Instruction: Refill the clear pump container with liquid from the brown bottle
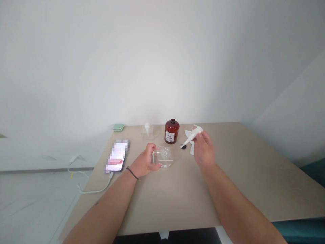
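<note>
A white dispenser pump (191,137) slants over the desk (165,203), pinched by the fingers of the right hand (204,150), its lower tip by a black disc (183,147). The left hand (146,161) grips a clear square-sided container (164,160). Behind stand an uncapped amber bottle (172,130) and a clear pump bottle (147,128); white tissue (192,148) lies beside the right hand, a smartphone (116,156) farther left

A rounded reddish-brown bottle (172,132) bars the way ahead between the left hand (149,159) and right hand (205,150); passage lies open over the beige worktop (250,176) rightward, a flat dark-edged smartphone (117,156) obstructing the left.
</note>
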A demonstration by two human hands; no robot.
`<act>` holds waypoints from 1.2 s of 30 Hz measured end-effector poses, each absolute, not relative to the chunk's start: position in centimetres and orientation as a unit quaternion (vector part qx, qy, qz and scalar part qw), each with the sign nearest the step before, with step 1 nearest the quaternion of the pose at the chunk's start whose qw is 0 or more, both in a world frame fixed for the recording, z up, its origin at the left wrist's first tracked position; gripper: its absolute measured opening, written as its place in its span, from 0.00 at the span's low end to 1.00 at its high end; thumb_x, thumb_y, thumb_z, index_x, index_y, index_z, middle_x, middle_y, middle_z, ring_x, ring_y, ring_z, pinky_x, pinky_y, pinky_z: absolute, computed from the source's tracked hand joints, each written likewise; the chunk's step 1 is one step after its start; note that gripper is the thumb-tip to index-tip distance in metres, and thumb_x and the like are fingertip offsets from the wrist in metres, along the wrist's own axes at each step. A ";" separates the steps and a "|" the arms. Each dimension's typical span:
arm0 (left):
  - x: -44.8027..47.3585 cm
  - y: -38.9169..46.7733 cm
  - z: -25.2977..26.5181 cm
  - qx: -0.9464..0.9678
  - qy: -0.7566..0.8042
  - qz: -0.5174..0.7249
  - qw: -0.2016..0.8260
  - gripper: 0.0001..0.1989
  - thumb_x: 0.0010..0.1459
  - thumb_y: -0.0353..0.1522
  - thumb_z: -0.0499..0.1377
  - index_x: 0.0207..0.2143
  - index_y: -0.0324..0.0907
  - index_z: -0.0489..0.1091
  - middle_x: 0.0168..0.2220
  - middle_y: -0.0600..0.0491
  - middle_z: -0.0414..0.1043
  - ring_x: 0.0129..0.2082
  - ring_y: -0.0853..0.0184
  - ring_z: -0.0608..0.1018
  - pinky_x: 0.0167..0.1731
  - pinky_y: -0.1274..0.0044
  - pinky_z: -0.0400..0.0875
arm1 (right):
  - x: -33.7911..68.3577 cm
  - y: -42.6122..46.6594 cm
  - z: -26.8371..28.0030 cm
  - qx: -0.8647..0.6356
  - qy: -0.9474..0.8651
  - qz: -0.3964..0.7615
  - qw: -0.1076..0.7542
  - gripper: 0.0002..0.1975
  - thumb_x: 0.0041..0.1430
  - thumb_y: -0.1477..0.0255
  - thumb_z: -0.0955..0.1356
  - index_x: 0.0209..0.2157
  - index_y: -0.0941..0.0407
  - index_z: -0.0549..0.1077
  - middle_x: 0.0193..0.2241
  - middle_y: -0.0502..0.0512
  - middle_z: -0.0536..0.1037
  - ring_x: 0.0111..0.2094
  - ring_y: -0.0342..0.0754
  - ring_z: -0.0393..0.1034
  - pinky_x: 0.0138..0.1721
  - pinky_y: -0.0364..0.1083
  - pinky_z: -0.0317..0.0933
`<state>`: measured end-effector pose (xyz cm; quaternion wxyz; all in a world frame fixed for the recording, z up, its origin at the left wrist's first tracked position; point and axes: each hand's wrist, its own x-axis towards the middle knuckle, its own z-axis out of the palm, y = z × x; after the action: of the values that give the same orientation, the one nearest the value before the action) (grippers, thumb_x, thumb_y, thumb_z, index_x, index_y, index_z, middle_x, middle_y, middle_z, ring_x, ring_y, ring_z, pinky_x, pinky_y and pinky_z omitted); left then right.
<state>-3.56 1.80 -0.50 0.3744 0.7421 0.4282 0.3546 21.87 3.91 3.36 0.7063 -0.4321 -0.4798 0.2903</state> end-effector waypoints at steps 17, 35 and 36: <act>-2.8 1.5 -0.5 0.779 0.366 0.328 0.391 0.32 0.48 0.40 0.67 0.48 0.45 0.51 0.46 0.48 0.69 0.43 0.59 0.75 0.45 0.68 0.69 | 19.3 1.7 3.1 -0.367 -0.600 0.304 0.643 0.13 0.58 0.57 0.69 0.38 0.50 0.78 0.34 0.50 0.72 0.34 0.46 0.65 0.36 0.47 0.62; -2.7 1.6 -0.9 0.764 0.350 0.354 0.411 0.31 0.49 0.42 0.66 0.47 0.45 0.51 0.44 0.49 0.68 0.41 0.61 0.74 0.43 0.69 0.68 | 18.8 1.5 3.2 -0.353 -0.649 0.304 0.601 0.16 0.58 0.55 0.69 0.41 0.49 0.78 0.33 0.52 0.70 0.37 0.49 0.66 0.40 0.50 0.61; -2.7 1.7 -0.9 0.759 0.349 0.358 0.416 0.30 0.50 0.41 0.66 0.47 0.45 0.51 0.44 0.49 0.68 0.41 0.61 0.74 0.42 0.69 0.68 | 18.6 1.5 3.1 -0.351 -0.655 0.309 0.594 0.16 0.58 0.55 0.69 0.42 0.49 0.78 0.34 0.52 0.71 0.37 0.49 0.66 0.40 0.50 0.62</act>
<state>-2.67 1.65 -0.93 0.4160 0.7595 0.3489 0.3583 18.65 1.48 3.12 0.5938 -0.3512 -0.6546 0.3091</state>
